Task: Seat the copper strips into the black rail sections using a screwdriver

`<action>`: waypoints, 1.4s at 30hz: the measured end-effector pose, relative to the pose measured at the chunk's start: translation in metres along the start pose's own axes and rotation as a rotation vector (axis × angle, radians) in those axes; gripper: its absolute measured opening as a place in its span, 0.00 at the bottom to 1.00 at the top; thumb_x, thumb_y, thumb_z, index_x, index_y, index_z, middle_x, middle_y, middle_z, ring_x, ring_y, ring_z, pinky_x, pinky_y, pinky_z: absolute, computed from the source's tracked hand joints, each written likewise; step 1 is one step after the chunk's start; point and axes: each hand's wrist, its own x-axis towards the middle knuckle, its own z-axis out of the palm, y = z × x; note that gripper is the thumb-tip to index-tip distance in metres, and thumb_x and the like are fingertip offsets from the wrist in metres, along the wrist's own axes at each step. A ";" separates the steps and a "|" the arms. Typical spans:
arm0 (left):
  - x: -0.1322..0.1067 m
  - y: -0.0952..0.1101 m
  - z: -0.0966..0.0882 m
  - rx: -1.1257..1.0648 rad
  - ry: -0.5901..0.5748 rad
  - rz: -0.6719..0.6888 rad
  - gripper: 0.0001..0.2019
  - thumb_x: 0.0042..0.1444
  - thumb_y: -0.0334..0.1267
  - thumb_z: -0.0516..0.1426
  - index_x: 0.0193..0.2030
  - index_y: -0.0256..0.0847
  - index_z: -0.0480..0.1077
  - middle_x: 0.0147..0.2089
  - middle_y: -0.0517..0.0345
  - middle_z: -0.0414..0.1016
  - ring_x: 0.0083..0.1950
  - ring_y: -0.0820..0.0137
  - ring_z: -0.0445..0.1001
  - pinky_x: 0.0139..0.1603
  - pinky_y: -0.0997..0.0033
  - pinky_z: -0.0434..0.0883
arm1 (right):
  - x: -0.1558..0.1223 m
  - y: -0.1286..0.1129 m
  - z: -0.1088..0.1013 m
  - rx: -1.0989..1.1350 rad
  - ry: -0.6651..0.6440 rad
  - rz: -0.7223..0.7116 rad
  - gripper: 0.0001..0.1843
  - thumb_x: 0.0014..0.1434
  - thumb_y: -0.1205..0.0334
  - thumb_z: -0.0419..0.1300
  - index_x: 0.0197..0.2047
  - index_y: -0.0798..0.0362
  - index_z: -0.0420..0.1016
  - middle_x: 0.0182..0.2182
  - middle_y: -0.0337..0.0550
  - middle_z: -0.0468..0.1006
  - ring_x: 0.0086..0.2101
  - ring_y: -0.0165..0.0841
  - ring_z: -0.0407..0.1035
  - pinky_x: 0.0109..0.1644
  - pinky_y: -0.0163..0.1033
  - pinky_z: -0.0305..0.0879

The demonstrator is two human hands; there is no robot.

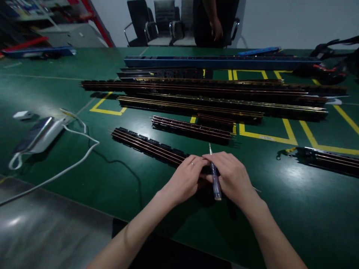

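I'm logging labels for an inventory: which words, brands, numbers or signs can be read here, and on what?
None can be read.
Pale mark on the yellow tape: too small and blurred to read.
Screwdriver: no legible lettering on its handle.

The near end of the closest rod-lined strip point(148, 145) is hidden beneath the left hand point(186, 175) and the right hand point(232, 175), so what their lower fingertips touch cannot be told. The fingers of the right hand partly cover the screwdriver point(215, 183), and its tip is too small to make out. Both forearms run out of the bottom edge. The right edge cuts off another strip point(333, 158) and a blurred black bundle point(347, 58); the left edge cuts a white cable point(56, 177). Print on a small label point(266, 138) is unreadable. The top edge crops a person point(206, 22) across the desk point(280, 213).
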 end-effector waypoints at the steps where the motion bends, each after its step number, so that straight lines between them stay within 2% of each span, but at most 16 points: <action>1: -0.001 0.002 -0.003 0.001 -0.013 0.013 0.17 0.61 0.30 0.56 0.56 0.38 0.62 0.56 0.50 0.71 0.57 0.64 0.67 0.62 0.58 0.68 | -0.001 0.003 0.000 -0.023 -0.035 0.020 0.19 0.61 0.59 0.63 0.54 0.56 0.73 0.47 0.50 0.78 0.46 0.40 0.72 0.48 0.45 0.67; 4: -0.012 -0.009 -0.028 0.118 0.022 -0.006 0.20 0.62 0.36 0.57 0.59 0.40 0.61 0.60 0.50 0.70 0.62 0.63 0.66 0.65 0.55 0.65 | -0.005 0.013 -0.008 -0.003 -0.141 0.090 0.17 0.62 0.52 0.62 0.51 0.52 0.74 0.44 0.47 0.79 0.43 0.37 0.72 0.45 0.42 0.67; 8: -0.030 -0.045 -0.059 0.362 0.078 -0.097 0.23 0.63 0.40 0.58 0.63 0.44 0.61 0.61 0.51 0.70 0.63 0.60 0.64 0.66 0.50 0.63 | -0.009 0.018 -0.023 0.056 -0.228 0.178 0.20 0.62 0.42 0.59 0.45 0.51 0.75 0.41 0.43 0.78 0.39 0.34 0.72 0.42 0.39 0.67; 11: -0.031 -0.053 -0.050 0.346 0.079 -0.085 0.19 0.62 0.40 0.59 0.59 0.46 0.66 0.57 0.53 0.73 0.60 0.61 0.67 0.63 0.51 0.65 | -0.005 0.009 -0.022 0.044 -0.140 0.180 0.23 0.62 0.42 0.59 0.48 0.52 0.75 0.43 0.45 0.78 0.43 0.36 0.72 0.45 0.42 0.68; 15: -0.018 -0.024 -0.016 0.221 0.057 -0.031 0.18 0.60 0.35 0.59 0.57 0.41 0.68 0.57 0.52 0.73 0.58 0.62 0.67 0.62 0.55 0.68 | 0.001 -0.005 -0.004 0.026 -0.093 0.095 0.24 0.61 0.47 0.62 0.56 0.52 0.73 0.48 0.47 0.77 0.49 0.37 0.70 0.52 0.45 0.69; 17: -0.011 -0.011 -0.012 0.201 -0.001 0.008 0.21 0.60 0.32 0.57 0.60 0.39 0.65 0.60 0.51 0.71 0.60 0.62 0.66 0.65 0.55 0.66 | -0.001 -0.002 -0.001 -0.019 -0.132 0.095 0.26 0.59 0.50 0.65 0.57 0.51 0.73 0.48 0.48 0.76 0.47 0.38 0.71 0.50 0.45 0.70; 20: -0.014 -0.015 -0.031 0.243 -0.004 -0.016 0.22 0.62 0.38 0.57 0.62 0.41 0.63 0.64 0.52 0.68 0.64 0.61 0.63 0.68 0.53 0.61 | -0.009 0.018 -0.011 -0.008 -0.199 0.125 0.30 0.56 0.46 0.66 0.59 0.48 0.72 0.47 0.47 0.76 0.44 0.36 0.72 0.46 0.42 0.72; 23: -0.030 -0.042 -0.060 0.314 0.027 -0.122 0.22 0.60 0.50 0.60 0.58 0.45 0.68 0.61 0.53 0.70 0.61 0.59 0.65 0.65 0.49 0.61 | -0.017 0.038 -0.028 0.045 -0.243 0.179 0.34 0.54 0.39 0.66 0.60 0.45 0.72 0.48 0.46 0.76 0.45 0.37 0.73 0.46 0.42 0.72; 25: -0.038 -0.055 -0.068 0.321 0.017 -0.166 0.20 0.59 0.52 0.60 0.55 0.47 0.71 0.56 0.54 0.73 0.57 0.60 0.68 0.61 0.51 0.64 | -0.017 0.041 -0.034 0.097 -0.194 0.237 0.32 0.58 0.39 0.62 0.60 0.46 0.73 0.47 0.46 0.77 0.44 0.37 0.74 0.46 0.41 0.71; 27: -0.041 -0.055 -0.061 0.303 0.031 -0.181 0.18 0.60 0.51 0.60 0.53 0.46 0.72 0.53 0.54 0.74 0.55 0.61 0.69 0.57 0.54 0.67 | -0.014 0.033 -0.033 0.210 -0.078 0.300 0.27 0.65 0.42 0.55 0.60 0.47 0.72 0.45 0.45 0.78 0.44 0.34 0.74 0.47 0.39 0.70; 30: -0.032 -0.035 -0.034 0.261 0.078 -0.159 0.17 0.62 0.47 0.59 0.54 0.42 0.71 0.53 0.52 0.75 0.53 0.62 0.69 0.53 0.56 0.69 | -0.005 0.011 -0.020 0.448 0.032 0.286 0.24 0.71 0.48 0.46 0.60 0.46 0.73 0.43 0.42 0.79 0.43 0.29 0.74 0.47 0.35 0.69; 32: -0.023 -0.020 -0.019 0.208 0.077 -0.103 0.17 0.63 0.42 0.57 0.57 0.40 0.68 0.55 0.51 0.74 0.55 0.63 0.69 0.54 0.57 0.69 | -0.001 0.000 -0.011 0.542 0.029 0.244 0.21 0.70 0.50 0.49 0.54 0.48 0.78 0.41 0.41 0.80 0.40 0.28 0.74 0.44 0.32 0.68; 34: -0.016 -0.015 -0.013 0.181 0.088 -0.062 0.18 0.63 0.39 0.57 0.59 0.40 0.66 0.58 0.50 0.72 0.59 0.62 0.68 0.58 0.56 0.68 | 0.001 -0.005 -0.007 0.544 0.036 0.270 0.17 0.66 0.50 0.55 0.43 0.51 0.82 0.35 0.41 0.80 0.35 0.27 0.74 0.41 0.32 0.67; 36: -0.016 -0.020 -0.015 0.194 0.113 -0.080 0.20 0.61 0.41 0.59 0.58 0.41 0.66 0.59 0.50 0.72 0.60 0.60 0.67 0.61 0.54 0.66 | 0.002 -0.005 -0.007 0.514 0.082 0.348 0.17 0.63 0.51 0.60 0.31 0.54 0.81 0.28 0.40 0.78 0.29 0.27 0.72 0.36 0.32 0.64; 38: -0.020 -0.029 -0.019 0.201 0.119 -0.121 0.21 0.59 0.45 0.61 0.57 0.41 0.67 0.57 0.50 0.73 0.58 0.60 0.68 0.59 0.53 0.68 | 0.002 -0.006 -0.010 0.513 0.111 0.414 0.20 0.62 0.51 0.60 0.25 0.55 0.77 0.23 0.40 0.76 0.26 0.26 0.70 0.32 0.32 0.62; 42: -0.025 -0.039 -0.023 0.151 0.098 -0.104 0.18 0.62 0.46 0.58 0.55 0.39 0.67 0.54 0.50 0.72 0.56 0.62 0.67 0.56 0.58 0.70 | 0.009 -0.016 -0.005 0.662 0.013 0.447 0.13 0.61 0.52 0.61 0.38 0.54 0.77 0.26 0.38 0.77 0.27 0.26 0.71 0.30 0.29 0.62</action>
